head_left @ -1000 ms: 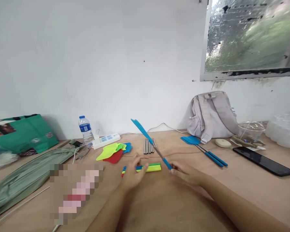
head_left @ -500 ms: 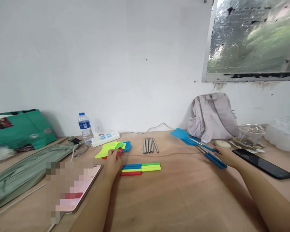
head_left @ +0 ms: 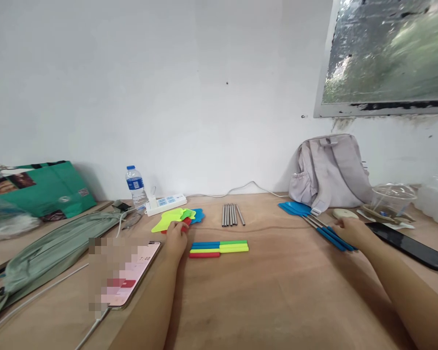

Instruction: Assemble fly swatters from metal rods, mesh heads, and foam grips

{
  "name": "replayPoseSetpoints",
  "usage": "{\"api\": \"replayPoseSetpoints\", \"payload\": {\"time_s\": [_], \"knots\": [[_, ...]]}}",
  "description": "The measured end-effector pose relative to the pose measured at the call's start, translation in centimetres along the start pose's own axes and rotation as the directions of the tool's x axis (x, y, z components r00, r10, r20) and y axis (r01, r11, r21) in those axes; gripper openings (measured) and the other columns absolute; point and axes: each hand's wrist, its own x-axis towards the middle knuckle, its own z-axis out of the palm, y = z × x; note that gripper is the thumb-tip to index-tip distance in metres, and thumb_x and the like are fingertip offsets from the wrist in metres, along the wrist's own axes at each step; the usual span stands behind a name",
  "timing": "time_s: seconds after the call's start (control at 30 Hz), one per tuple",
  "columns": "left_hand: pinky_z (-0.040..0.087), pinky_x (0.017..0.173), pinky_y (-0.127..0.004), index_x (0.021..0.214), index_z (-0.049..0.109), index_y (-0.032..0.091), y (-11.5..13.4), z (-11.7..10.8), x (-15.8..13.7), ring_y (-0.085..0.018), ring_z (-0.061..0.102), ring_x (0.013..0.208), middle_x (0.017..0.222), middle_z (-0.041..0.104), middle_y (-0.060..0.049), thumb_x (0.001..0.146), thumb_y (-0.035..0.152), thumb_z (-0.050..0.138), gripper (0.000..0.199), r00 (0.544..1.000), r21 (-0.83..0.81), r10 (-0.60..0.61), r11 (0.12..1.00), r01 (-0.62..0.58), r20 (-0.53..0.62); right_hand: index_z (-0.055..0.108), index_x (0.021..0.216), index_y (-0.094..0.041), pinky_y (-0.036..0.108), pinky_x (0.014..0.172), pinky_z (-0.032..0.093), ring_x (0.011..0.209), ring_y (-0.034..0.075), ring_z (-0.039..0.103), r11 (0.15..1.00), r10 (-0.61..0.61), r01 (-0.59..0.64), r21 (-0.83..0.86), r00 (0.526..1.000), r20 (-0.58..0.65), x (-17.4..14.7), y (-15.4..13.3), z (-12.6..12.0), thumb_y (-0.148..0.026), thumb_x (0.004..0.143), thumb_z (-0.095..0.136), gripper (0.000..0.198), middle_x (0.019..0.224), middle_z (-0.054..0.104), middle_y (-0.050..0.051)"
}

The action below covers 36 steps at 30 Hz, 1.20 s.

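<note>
My left hand (head_left: 176, 238) is at the pile of flat plastic swatter heads, its bent fingers closed on the edge of a red head (head_left: 186, 222). Yellow-green heads (head_left: 171, 218) and a blue head (head_left: 198, 215) lie in the same pile. On the right, my right hand (head_left: 350, 231) has its fingers closed at the handle of a blue fly swatter (head_left: 341, 236). More than one blue swatter lies there side by side, with overlapping blue heads (head_left: 294, 208). Between my hands lie several metal tubes (head_left: 232, 215) and a block of blue, green, yellow and red handles (head_left: 219, 248).
A phone (head_left: 138, 277) with a cable and a grey-green cloth bag (head_left: 62, 248) lie left. Behind are a water bottle (head_left: 136, 187), a power strip (head_left: 166, 204) and a green bag (head_left: 58, 187). A backpack (head_left: 332, 170), clear cup (head_left: 392, 199) and black phone (head_left: 412, 246) are right.
The blue swatter under my right hand has swung into line with the others, so their heads now overlap. My left hand stays at the pile. The whole view has shifted slightly.
</note>
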Motion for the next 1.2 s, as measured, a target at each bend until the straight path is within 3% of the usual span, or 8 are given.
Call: {"api": "replayPoseSetpoints", "payload": {"time_s": [0.07,0.13,0.2,0.33,0.47,0.73,1.0,1.2], "knots": [[0.043,0.084,-0.031,0.073,0.058,0.017,0.0,-0.1,0.0,-0.019,0.052,0.089,0.084,0.05,-0.006,0.061,-0.005,0.036,0.033,1.0,0.023,-0.007,1.0,0.007,-0.001,0.06,0.079,-0.015,0.034,0.072,0.04,0.083,0.025,0.057,0.988,-0.128,0.138,0.075,0.983,-0.129,-0.7,-2.5,0.3,-0.024,0.075,0.043,0.02,0.085,0.062,0.014],[0.042,0.087,-0.03,0.079,0.057,0.016,0.0,-0.1,0.1,-0.018,0.051,0.092,0.09,0.051,-0.007,0.062,-0.006,0.035,0.035,1.0,0.053,-0.025,0.998,0.025,-0.005,0.058,0.083,-0.019,0.029,0.075,0.04,0.085,0.02,0.056,0.952,-0.252,0.274,0.137,0.954,-0.163,-1.9,-5.9,1.3,-0.025,0.075,0.043,0.018,0.089,0.062,0.008],[0.04,0.089,-0.031,0.089,0.056,0.014,-0.1,0.1,0.2,-0.019,0.051,0.096,0.096,0.051,-0.009,0.064,-0.006,0.035,0.037,0.999,0.09,-0.052,0.995,0.053,-0.008,0.057,0.082,-0.019,0.03,0.073,0.041,0.079,0.019,0.055,0.838,-0.409,0.457,0.299,0.888,-0.21,-3.4,-9.6,3.0,-0.022,0.074,0.044,0.016,0.082,0.061,0.006],[0.038,0.092,-0.034,0.103,0.049,0.009,-0.2,0.9,0.5,-0.022,0.048,0.104,0.103,0.052,-0.013,0.067,-0.005,0.036,0.041,0.994,0.181,-0.112,0.977,0.109,0.008,0.053,0.079,-0.02,0.028,0.064,0.04,0.069,0.017,0.054,0.733,-0.537,0.506,0.455,0.841,-0.071,-4.7,-15.8,6.5,-0.014,0.075,0.041,0.015,0.074,0.059,0.004],[0.032,0.096,-0.039,0.111,0.044,0.005,-0.3,1.7,0.5,-0.025,0.042,0.114,0.114,0.05,-0.018,0.067,-0.006,0.035,0.047,0.985,0.271,-0.169,0.95,0.156,0.026,0.051,0.077,-0.018,0.027,0.068,0.04,0.074,0.016,0.051,0.731,-0.519,0.508,0.456,0.848,-0.113,-2.2,-19.4,8.3,-0.006,0.073,0.037,0.019,0.078,0.055,0.005],[0.029,0.097,-0.042,0.119,0.039,0.002,-0.6,1.9,0.4,-0.031,0.036,0.119,0.117,0.049,-0.021,0.069,-0.002,0.037,0.05,0.961,0.35,-0.268,0.908,0.228,0.069,0.057,0.091,-0.02,0.026,0.078,0.037,0.085,0.016,0.051,0.722,-0.568,0.537,0.436,0.82,-0.067,0.5,-21.2,8.9,-0.019,0.078,0.046,0.017,0.092,0.052,0.005],[0.036,0.088,-0.036,0.112,0.044,0.012,-0.4,1.3,0.6,-0.023,0.05,0.103,0.106,0.054,-0.014,0.069,-0.001,0.037,0.045,0.968,0.318,-0.223,0.931,0.177,0.113,0.051,0.072,-0.017,0.025,0.064,0.032,0.074,0.017,0.051,0.854,-0.395,0.376,0.361,0.918,-0.021,0.4,-20.5,8.8,-0.027,0.077,0.049,0.011,0.077,0.056,0.006],[0.038,0.087,-0.034,0.1,0.05,0.015,-0.4,1.1,0.6,-0.022,0.051,0.097,0.097,0.054,-0.009,0.068,0.007,0.043,0.034,0.979,0.261,-0.154,0.958,0.115,0.134,0.047,0.078,-0.02,0.023,0.053,0.025,0.058,0.013,0.048,0.839,-0.368,0.33,0.433,0.93,0.004,0.5,-19.5,8.8,-0.026,0.077,0.049,0.006,0.062,0.054,-0.001]]}}
